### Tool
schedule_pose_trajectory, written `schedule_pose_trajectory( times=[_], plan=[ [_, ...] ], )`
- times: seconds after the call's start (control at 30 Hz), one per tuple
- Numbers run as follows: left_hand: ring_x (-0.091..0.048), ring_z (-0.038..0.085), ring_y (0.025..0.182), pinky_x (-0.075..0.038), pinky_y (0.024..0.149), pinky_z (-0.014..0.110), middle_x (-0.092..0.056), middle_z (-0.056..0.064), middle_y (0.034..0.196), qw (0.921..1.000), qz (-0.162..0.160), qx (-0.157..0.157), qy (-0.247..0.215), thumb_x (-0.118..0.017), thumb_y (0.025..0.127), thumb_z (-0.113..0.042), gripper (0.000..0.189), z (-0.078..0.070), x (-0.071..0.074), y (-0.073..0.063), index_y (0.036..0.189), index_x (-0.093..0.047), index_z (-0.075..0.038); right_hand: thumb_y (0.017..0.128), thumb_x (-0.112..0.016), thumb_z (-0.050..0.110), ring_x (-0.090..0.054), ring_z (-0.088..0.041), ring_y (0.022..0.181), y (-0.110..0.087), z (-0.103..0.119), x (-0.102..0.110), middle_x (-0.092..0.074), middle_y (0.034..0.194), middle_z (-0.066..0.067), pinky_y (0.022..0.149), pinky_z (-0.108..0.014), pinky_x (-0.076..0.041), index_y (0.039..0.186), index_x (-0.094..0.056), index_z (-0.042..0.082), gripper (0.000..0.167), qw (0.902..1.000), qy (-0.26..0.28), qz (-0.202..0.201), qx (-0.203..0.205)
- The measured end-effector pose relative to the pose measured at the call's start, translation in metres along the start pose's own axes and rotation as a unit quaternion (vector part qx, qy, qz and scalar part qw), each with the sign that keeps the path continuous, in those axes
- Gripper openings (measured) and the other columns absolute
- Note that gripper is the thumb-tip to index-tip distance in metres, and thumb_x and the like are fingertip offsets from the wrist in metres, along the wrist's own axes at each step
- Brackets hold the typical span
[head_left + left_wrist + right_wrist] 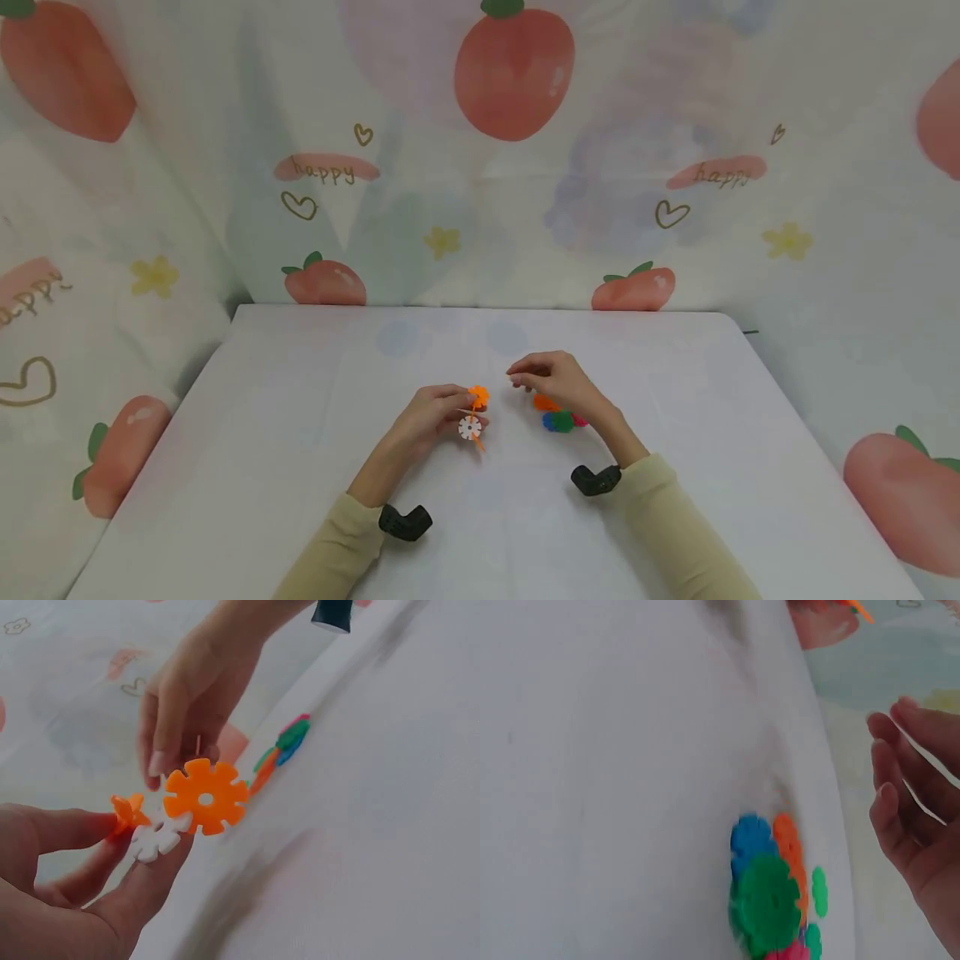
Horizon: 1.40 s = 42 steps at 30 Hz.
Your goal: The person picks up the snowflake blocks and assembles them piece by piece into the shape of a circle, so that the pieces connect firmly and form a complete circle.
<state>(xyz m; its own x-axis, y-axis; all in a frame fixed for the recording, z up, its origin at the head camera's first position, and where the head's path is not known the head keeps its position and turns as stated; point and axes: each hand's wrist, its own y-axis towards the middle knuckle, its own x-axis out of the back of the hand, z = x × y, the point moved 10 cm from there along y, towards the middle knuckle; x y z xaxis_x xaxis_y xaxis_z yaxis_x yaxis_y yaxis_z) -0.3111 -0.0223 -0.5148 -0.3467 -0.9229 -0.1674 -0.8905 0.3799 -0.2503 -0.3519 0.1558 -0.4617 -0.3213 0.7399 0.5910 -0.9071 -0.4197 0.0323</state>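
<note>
My left hand point(438, 412) pinches a small joined group of notched flower-shaped plastic discs between thumb and fingers. In the left wrist view the group shows a flat orange disc point(205, 796), a white disc point(156, 840) and another orange disc point(129, 811), turned at an angle by the fingertips. My right hand point(558, 379) hovers to the right of the group, fingers loosely bent, thumb and index tips close together. Nothing shows between its fingers in the right wrist view. Below it lies a small pile of discs, with a green disc point(769, 904) and a blue disc point(751, 844).
Also in the pile are an orange disc point(546, 403), a pink disc point(791, 951) and light green discs point(820, 891). The white-covered table point(225, 467) is bordered by a patterned cloth wall point(420, 192). A black wrist device point(405, 523) sits at each sleeve cuff.
</note>
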Motion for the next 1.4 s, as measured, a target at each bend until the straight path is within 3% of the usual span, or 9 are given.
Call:
schedule_pose_trajectory(
  times=[0.2,0.37,0.63,0.93,1.17,1.4],
  plan=[
    [-0.075,0.022,0.095,-0.061,0.084,0.028,-0.07,0.018,0.116,0.9989,-0.042,0.018,-0.008,-0.061,0.101,-0.009,0.033,0.003,0.015,-0.002,0.128,-0.061,0.01,0.098,-0.071,0.017,-0.065,-0.022,0.091,-0.001,-0.03,0.029,-0.076,0.105,-0.005,0.078,-0.029,-0.056,0.11,-0.078,0.008,0.017,0.9946,-0.099,-0.02,-0.021],
    [-0.072,0.02,0.098,-0.06,0.084,0.028,-0.069,0.018,0.118,0.9985,-0.05,0.022,0.002,-0.06,0.101,-0.006,0.031,0.008,0.022,-0.002,0.126,-0.061,0.011,0.096,-0.071,0.015,-0.063,-0.027,0.096,-0.002,-0.047,0.044,-0.073,0.104,-0.011,0.081,-0.034,-0.055,0.113,-0.075,0.004,0.021,0.9893,-0.13,-0.036,-0.056],
    [-0.07,0.017,0.089,-0.061,0.08,0.028,-0.071,0.015,0.112,0.9977,-0.058,0.019,0.029,-0.064,0.098,-0.008,0.025,0.011,0.028,-0.004,0.118,-0.065,0.008,0.09,-0.08,0.019,-0.058,-0.029,0.094,0.003,-0.063,0.038,-0.064,0.108,-0.018,0.084,-0.04,-0.054,0.112,-0.07,-0.003,0.033,0.9814,-0.173,0.008,-0.084],
    [-0.071,0.017,0.088,-0.061,0.08,0.028,-0.072,0.015,0.112,0.999,-0.034,0.015,0.023,-0.066,0.098,-0.01,0.031,0.009,0.027,-0.001,0.124,-0.064,0.008,0.092,-0.076,0.01,-0.061,-0.025,0.091,0.01,-0.054,0.029,-0.067,0.099,-0.012,0.085,-0.04,-0.057,0.109,-0.061,0.001,0.025,0.9848,-0.15,0.009,-0.086],
    [-0.071,0.016,0.089,-0.061,0.08,0.027,-0.073,0.013,0.111,0.9993,-0.027,0.016,0.022,-0.065,0.1,-0.013,0.03,0.01,0.031,-0.003,0.121,-0.065,0.009,0.094,-0.071,0.009,-0.063,-0.022,0.088,0.009,-0.027,0.018,-0.072,0.098,-0.008,0.079,-0.033,-0.057,0.112,-0.071,0.005,0.018,0.9921,-0.12,-0.015,-0.033],
    [-0.073,0.016,0.089,-0.062,0.08,0.027,-0.076,0.013,0.11,0.9988,-0.037,0.024,0.021,-0.067,0.099,-0.012,0.03,0.012,0.032,-0.002,0.121,-0.067,0.009,0.093,-0.076,0.012,-0.07,-0.018,0.091,0.01,-0.002,-0.005,-0.077,0.098,-0.002,0.084,-0.034,-0.06,0.105,-0.077,0.012,0.011,0.9969,-0.077,-0.016,0.0]
  ],
)
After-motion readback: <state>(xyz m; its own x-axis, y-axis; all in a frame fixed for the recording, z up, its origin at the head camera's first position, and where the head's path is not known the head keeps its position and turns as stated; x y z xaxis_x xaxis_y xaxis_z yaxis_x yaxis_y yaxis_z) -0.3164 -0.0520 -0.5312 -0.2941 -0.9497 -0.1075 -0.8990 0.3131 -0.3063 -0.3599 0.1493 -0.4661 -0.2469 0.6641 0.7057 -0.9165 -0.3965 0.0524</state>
